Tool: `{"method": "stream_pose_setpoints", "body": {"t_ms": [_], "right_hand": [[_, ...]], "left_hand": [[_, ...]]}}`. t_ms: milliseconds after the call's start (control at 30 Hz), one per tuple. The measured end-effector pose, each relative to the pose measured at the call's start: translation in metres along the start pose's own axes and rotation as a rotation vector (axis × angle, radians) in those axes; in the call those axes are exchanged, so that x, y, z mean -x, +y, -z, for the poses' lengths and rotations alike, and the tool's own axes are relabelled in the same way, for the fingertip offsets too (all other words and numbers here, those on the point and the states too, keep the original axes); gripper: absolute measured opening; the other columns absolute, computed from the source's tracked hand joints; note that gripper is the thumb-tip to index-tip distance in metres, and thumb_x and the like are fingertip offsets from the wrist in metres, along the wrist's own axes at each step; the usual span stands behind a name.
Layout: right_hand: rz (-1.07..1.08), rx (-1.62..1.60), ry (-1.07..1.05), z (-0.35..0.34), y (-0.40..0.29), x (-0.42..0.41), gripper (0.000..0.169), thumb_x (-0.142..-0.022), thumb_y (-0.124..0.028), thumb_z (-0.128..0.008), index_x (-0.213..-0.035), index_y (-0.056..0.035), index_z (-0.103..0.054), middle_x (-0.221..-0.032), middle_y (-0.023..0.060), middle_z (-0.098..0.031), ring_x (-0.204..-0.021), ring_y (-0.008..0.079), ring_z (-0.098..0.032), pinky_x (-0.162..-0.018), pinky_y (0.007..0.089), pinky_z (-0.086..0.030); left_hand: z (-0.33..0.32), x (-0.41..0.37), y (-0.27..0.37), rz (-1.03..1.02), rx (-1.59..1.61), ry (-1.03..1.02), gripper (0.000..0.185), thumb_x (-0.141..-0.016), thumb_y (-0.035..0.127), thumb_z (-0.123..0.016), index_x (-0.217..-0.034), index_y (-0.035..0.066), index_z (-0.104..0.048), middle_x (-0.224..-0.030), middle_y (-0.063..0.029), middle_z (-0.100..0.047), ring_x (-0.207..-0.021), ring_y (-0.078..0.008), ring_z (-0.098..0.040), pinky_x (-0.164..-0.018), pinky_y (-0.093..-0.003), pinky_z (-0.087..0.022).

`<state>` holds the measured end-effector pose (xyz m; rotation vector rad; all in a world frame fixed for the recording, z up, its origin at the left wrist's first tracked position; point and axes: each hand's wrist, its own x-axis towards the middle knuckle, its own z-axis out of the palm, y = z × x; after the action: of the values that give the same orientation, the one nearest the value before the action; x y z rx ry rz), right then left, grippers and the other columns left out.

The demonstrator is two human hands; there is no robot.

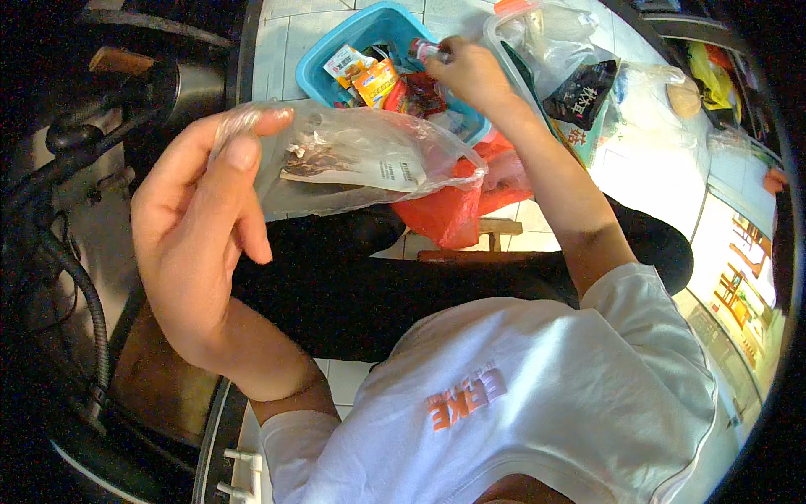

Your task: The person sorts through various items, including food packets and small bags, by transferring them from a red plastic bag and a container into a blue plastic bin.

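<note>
My left hand [195, 233] is raised at the left, pinching the rim of a clear plastic bag [352, 135] between thumb and index finger. Inside the bag lies a printed pale packet [362, 167], seen through the film. My right hand [472, 75] reaches over the right side of a blue plastic basin [308, 69]. It grips a small item with a red end [423, 49], perhaps a little jar or packet; the fingers partly cover it. The basin holds several food packets, among them a yellow-orange packet [376, 82] and a white printed packet [346, 64].
A red plastic bag [447, 217] hangs beside my knees, near a wooden stool [500, 227]. Right of the basin stands a translucent bin [500, 47] with plastic bags and a black printed packet [582, 94]. Dark hoses [88, 302] run along the left.
</note>
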<state>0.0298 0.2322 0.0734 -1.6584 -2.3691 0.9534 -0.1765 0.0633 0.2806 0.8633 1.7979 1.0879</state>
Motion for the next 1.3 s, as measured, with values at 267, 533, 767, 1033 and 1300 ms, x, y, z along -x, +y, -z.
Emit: {"method": "stream_pose_setpoints", "body": {"t_ms": [267, 533, 767, 1033, 1300], "right_hand": [[-0.005, -1.011, -0.658, 0.092, -0.028, 0.111, 0.033, -0.084, -0.023, -0.066, -0.107, -0.0005, -0.061, -0.086, 0.0090, -0.065, -0.074, 0.0126, -0.061, -0.067, 0.0260, -0.050], [0.614, -0.267, 0.166, 0.021, -0.071, 0.114, 0.055, -0.082, -0.032, -0.069, -0.126, -0.0042, -0.052, -0.106, 0.0188, -0.064, -0.092, 0.0347, -0.063, -0.082, 0.0396, -0.051], [0.490, 0.421, -0.331, 0.098, -0.047, 0.157, 0.039, -0.079, -0.023, -0.067, -0.110, -0.0029, -0.057, -0.105, 0.0136, -0.061, -0.103, 0.0316, -0.057, -0.085, 0.0421, -0.046], [0.829, 0.215, 0.327, 0.154, -0.055, 0.146, 0.013, -0.076, -0.008, -0.059, -0.088, -0.0050, -0.062, -0.103, 0.0108, -0.059, -0.099, 0.0292, -0.056, -0.084, 0.0348, -0.048], [0.618, -0.506, 0.475, 0.154, -0.076, 0.151, 0.017, -0.088, 0.007, -0.056, -0.104, 0.0032, -0.059, -0.108, 0.0111, -0.059, -0.094, 0.0155, -0.060, -0.084, 0.0261, -0.049]], "left_hand": [[-0.014, 0.005, 0.016, -0.018, 0.103, -0.191, 0.028, -0.094, 0.021, -0.054, -0.109, -0.001, -0.064, -0.054, 0.0035, -0.050, -0.041, -0.0004, -0.035, -0.039, -0.0169, -0.018], [-0.028, 0.004, 0.024, -0.097, 0.085, -0.311, 0.028, -0.092, 0.019, -0.053, -0.111, 0.003, -0.065, -0.050, 0.0065, -0.043, -0.043, 0.0001, -0.030, -0.043, -0.0162, -0.019], [-0.010, -0.041, -0.018, -0.255, -0.128, 0.210, 0.023, -0.086, 0.003, -0.052, -0.098, 0.005, -0.071, -0.061, 0.0028, -0.053, -0.051, -0.0020, -0.041, -0.047, -0.0172, -0.029], [0.011, -0.050, -0.024, -0.470, -0.105, 0.449, 0.021, -0.085, 0.012, -0.065, -0.101, 0.000, -0.063, -0.091, -0.0105, -0.067, -0.086, -0.0160, -0.063, -0.082, -0.0297, -0.049], [-0.049, -0.014, 0.002, -0.451, 0.938, -0.521, 0.020, -0.087, 0.009, -0.060, -0.106, 0.001, -0.061, -0.095, -0.0144, -0.068, -0.085, -0.0238, -0.067, -0.085, -0.0315, -0.050]]}}
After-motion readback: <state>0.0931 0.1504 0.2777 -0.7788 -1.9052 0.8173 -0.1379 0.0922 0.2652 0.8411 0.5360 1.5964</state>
